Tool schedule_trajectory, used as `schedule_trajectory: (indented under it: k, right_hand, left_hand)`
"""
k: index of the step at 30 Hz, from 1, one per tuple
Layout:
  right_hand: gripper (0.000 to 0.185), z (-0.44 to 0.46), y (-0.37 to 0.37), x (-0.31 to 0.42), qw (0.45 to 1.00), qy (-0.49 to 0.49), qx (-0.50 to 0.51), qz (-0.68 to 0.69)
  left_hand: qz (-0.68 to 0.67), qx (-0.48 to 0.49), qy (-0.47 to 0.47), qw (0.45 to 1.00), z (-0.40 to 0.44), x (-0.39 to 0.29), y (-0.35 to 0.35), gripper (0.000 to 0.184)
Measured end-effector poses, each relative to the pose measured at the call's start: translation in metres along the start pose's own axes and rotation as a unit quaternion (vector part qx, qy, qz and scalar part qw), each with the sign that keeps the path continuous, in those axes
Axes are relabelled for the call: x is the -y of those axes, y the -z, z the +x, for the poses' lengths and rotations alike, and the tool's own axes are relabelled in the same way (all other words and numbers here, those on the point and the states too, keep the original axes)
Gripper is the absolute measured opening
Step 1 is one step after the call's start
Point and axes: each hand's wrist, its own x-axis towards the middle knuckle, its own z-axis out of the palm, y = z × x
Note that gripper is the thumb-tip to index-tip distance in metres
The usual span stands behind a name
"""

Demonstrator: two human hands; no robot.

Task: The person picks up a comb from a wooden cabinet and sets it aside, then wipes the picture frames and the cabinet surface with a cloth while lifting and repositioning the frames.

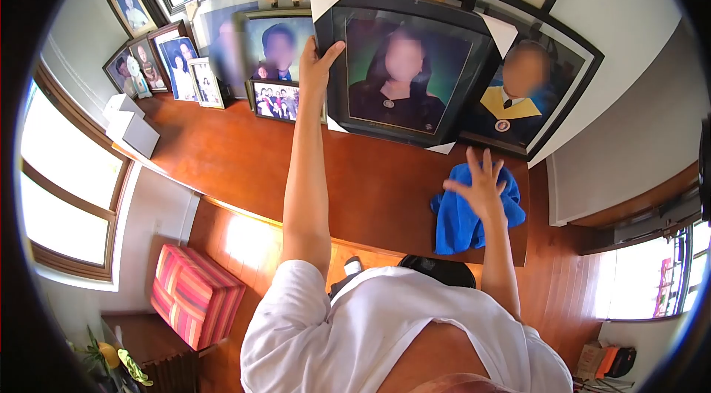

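Note:
My left hand [318, 64] grips the left edge of a large black picture frame [335, 89], thumb on its front. White corner protectors cover the frame's corners, and it holds a portrait of a person in dark clothing. It stands upright, leaning back a little, at the rear of the wooden table. Over a crumpled blue cloth [455, 223] at the table's right end, my right hand [480, 184] is open with fingers spread. Whether its fingers touch the cloth, I cannot tell. Right of the held frame stands another black frame [585, 89] showing a person in a yellow-collared gown.
Several smaller framed photos [278, 101] stand left along the wooden table [222, 152], and more hang on the wall above. White boxes [132, 132] sit at the table's left end. A striped red ottoman [196, 297] stands on the floor near the window [74, 193].

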Motion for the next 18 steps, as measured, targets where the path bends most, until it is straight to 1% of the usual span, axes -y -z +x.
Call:
schedule_trajectory:
  k: [3,6,7,9,10,11,12,14,16,18]
  right_hand:
    - [0.077,-0.028,-0.02,-0.014,0.996,0.018,0.079,-0.022]
    - [0.071,-0.03,-0.048,-0.036,0.998,0.056,0.02,0.005]
    - [0.062,-0.029,-0.049,-0.038,0.999,0.049,-0.003,0.003]
    - [0.056,-0.022,-0.052,-0.07,0.992,0.083,-0.029,0.093]
    - [0.054,-0.018,-0.039,-0.067,0.985,0.102,-0.043,0.134]
    - [0.05,-0.02,-0.021,-0.067,0.979,0.083,-0.072,0.173]
    - [0.047,-0.027,0.025,-0.05,0.97,0.064,-0.098,0.212]
    - [0.046,-0.032,0.085,-0.039,0.918,0.082,-0.127,0.368]
    - [0.048,-0.05,0.155,0.01,0.884,0.076,-0.151,0.436]
    - [0.048,-0.046,0.192,0.039,0.868,0.227,-0.191,0.398]
  left_hand:
    - [-0.026,-0.006,-0.001,1.0,-0.01,-0.005,-0.003,0.029]
    - [-0.024,-0.022,-0.011,0.999,-0.017,-0.01,-0.003,0.029]
    - [-0.026,-0.025,-0.014,0.999,-0.02,-0.012,-0.003,0.029]
    - [-0.04,-0.023,-0.017,0.999,-0.025,-0.016,-0.004,0.03]
    - [-0.039,-0.024,-0.018,0.999,-0.027,-0.017,-0.003,0.031]
    - [-0.039,-0.026,-0.019,0.999,-0.029,-0.018,-0.003,0.031]
    - [-0.038,-0.029,-0.019,0.999,-0.03,-0.018,-0.002,0.032]
    - [-0.043,-0.029,-0.025,0.998,-0.03,-0.021,-0.002,0.03]
    - [-0.048,-0.022,-0.025,0.998,-0.033,-0.022,-0.003,0.029]
    - [-0.069,-0.019,-0.024,0.997,-0.035,-0.022,-0.004,0.027]
